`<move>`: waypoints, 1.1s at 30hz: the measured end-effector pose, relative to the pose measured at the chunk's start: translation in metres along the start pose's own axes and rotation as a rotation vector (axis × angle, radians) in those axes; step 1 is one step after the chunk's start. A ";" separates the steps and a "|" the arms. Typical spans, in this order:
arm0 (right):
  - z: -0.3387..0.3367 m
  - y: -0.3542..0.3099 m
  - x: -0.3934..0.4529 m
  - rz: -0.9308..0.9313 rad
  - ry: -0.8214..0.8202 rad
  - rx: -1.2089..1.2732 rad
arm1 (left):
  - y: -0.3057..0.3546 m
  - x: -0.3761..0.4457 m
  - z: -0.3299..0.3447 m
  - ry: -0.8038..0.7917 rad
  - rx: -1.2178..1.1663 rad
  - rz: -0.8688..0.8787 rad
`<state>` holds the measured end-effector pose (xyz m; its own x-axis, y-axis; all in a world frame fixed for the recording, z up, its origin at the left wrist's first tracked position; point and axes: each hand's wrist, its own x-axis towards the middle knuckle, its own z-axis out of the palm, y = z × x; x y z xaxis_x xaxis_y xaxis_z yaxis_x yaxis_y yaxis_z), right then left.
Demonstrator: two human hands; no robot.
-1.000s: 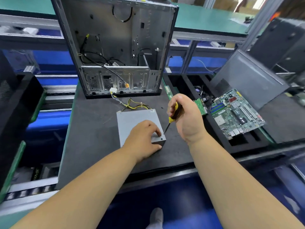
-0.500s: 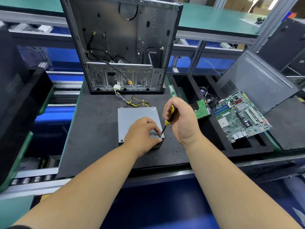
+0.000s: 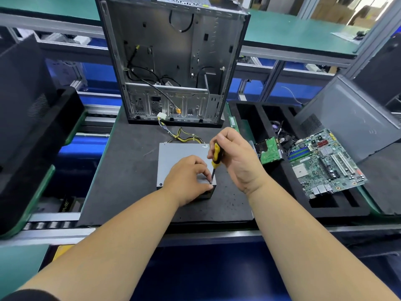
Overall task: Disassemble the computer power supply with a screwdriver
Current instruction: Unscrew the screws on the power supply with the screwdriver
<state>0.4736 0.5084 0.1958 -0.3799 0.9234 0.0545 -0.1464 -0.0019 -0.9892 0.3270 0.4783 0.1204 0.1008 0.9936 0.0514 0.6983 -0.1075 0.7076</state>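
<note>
Grey power supply (image 3: 182, 153): flat on black mat (image 3: 130, 170), near middle, toward front edge; near half covered by left hand.
Left hand (image 3: 187, 181): resting on casing's near right corner, fingers curled down, thumb over front face; palm side hidden.
Right hand (image 3: 236, 158): wrapped round screwdriver (image 3: 214, 164), yellow-black handle mostly hidden in fist.
Screwdriver tip: at top right front corner of casing; screw too small to make out.
Cables (image 3: 184, 135): yellow-black bundle trailing from far side toward open case (image 3: 173, 61).
Case top: cut off by frame.
Motherboard (image 3: 325, 164): in foam tray (image 3: 338, 205), right of mat.
</note>
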 end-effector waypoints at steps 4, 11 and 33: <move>0.000 0.004 -0.003 -0.020 0.059 0.064 | 0.001 -0.001 0.001 0.011 0.006 -0.011; 0.010 0.012 -0.004 -0.051 0.018 0.227 | -0.001 0.000 0.002 0.004 0.022 -0.008; 0.003 -0.006 0.013 0.112 0.183 0.074 | -0.001 0.001 0.001 -0.013 0.081 0.008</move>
<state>0.4668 0.5192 0.2024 -0.2268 0.9700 -0.0872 -0.1821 -0.1302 -0.9746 0.3272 0.4795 0.1187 0.1150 0.9922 0.0472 0.7524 -0.1180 0.6480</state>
